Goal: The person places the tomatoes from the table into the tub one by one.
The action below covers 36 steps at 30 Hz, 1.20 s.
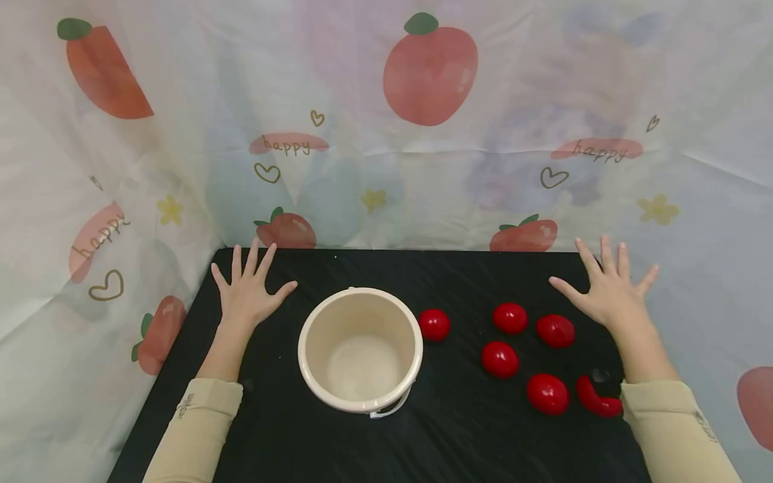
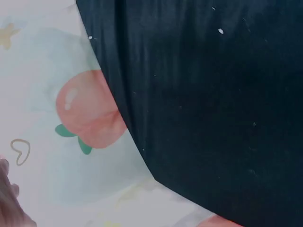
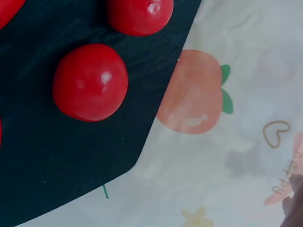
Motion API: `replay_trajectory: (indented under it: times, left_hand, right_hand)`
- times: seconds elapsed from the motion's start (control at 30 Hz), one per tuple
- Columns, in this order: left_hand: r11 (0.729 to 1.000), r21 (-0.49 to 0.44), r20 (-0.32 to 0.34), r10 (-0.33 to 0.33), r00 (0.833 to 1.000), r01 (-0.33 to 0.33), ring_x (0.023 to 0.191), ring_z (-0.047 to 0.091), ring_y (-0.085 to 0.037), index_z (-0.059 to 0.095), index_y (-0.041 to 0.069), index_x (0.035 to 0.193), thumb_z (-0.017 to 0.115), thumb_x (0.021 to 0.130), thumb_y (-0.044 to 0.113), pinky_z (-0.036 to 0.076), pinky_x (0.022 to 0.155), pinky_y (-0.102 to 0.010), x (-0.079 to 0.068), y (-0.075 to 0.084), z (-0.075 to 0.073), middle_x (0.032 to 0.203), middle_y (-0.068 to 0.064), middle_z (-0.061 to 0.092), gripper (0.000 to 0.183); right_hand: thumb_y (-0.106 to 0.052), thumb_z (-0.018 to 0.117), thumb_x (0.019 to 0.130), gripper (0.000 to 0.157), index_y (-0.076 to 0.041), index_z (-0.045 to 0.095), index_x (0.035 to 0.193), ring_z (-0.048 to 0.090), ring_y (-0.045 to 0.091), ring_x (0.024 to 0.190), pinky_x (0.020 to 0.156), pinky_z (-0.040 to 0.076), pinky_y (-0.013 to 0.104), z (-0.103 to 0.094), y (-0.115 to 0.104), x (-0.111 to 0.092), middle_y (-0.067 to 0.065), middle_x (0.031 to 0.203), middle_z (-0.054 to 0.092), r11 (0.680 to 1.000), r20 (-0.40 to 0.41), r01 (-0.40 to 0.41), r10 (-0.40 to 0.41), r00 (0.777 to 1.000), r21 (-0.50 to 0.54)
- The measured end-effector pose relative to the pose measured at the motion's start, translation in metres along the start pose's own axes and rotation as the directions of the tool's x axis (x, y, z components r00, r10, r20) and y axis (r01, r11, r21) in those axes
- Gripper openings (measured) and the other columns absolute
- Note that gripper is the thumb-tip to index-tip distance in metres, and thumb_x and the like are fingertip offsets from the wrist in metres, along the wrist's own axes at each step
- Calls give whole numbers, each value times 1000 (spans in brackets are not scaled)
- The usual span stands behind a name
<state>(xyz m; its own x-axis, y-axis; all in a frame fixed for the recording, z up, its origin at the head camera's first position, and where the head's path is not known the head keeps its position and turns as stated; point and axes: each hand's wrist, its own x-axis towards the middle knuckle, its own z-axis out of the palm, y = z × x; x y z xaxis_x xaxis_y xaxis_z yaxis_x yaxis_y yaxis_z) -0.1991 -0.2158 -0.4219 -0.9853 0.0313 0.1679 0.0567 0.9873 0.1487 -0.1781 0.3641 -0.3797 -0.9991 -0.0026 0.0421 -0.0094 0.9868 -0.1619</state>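
Both hands are held out with straight, spread fingers and grip nothing. My left hand (image 1: 246, 294) is at the left of the black table, left of a cream bucket (image 1: 308, 376). The bucket stands upright with nothing inside and its handle lowered at the front. My right hand (image 1: 612, 295) is at the far right, beyond several glossy red round fruits that look like tomatoes. The nearest tomato (image 1: 555, 331) lies left of that wrist; another tomato (image 1: 435, 325) sits beside the bucket. By the right sleeve, one tomato (image 1: 594, 400) is partly hidden by something dark.
The black table (image 1: 459, 436) has its back edge against a pale fruit-print curtain (image 1: 374, 181), which also hangs along the left and right sides. In the right wrist view, a tomato (image 3: 90, 82) lies near the table's edge.
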Motion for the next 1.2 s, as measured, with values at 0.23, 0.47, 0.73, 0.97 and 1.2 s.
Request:
replay_trajectory:
  times: [0.23, 0.47, 0.73, 0.97, 1.2]
  left_hand:
    - [902, -431, -2, -46, 999, 41, 138, 4, -39, 8, 24, 148, 47, 86, 59, 3, 101, -70, -11, -1, -3, 152, -14, 7, 81]
    - [542, -840, -14, -28, 1000, 4, 116, 50, -29, 11, 24, 147, 48, 95, 29, 46, 91, -50, -35, 2, -5, 135, -21, 42, 65]
    - [190, -969, 174, 71, 982, 158, 93, 63, -36, 5, 24, 147, 48, 95, 17, 56, 67, -45, -59, 10, -4, 122, -24, 49, 68]
    - [119, -935, 351, 181, 918, 334, 90, 65, -31, 4, 25, 146, 57, 90, 12, 54, 69, -51, -73, 11, 2, 126, -30, 44, 78]
    - [125, -929, 369, 220, 903, 349, 85, 66, -29, 11, 25, 146, 62, 86, 7, 54, 68, -53, -80, 16, 4, 122, -25, 46, 81]
  right_hand:
    - [-64, 43, 84, 89, -26, -7, 147, -23, 35, 134, 90, -24, 71, -5, 1, -17, 11, 149, -21, 999, -66, 21, -23, 998, -32]
    - [-56, 55, 81, 90, -23, 4, 148, 1, 35, 138, 103, -13, 64, 2, 13, -48, 15, 152, 5, 997, -215, 70, -75, 974, -30]
    - [-54, 63, 76, 93, -23, 12, 148, 25, 41, 124, 99, 11, 66, 30, 34, -82, 19, 142, 23, 997, -251, 66, -71, 965, -30]
    - [-53, 68, 71, 95, -25, 18, 147, 38, 41, 106, 85, 26, 64, 59, 50, -109, 23, 125, 40, 999, -249, 38, -41, 968, -19]
    - [-58, 67, 70, 98, -26, 15, 147, 43, 43, 96, 78, 30, 64, 85, 63, -134, 25, 116, 44, 999, -178, -5, -4, 984, -46]
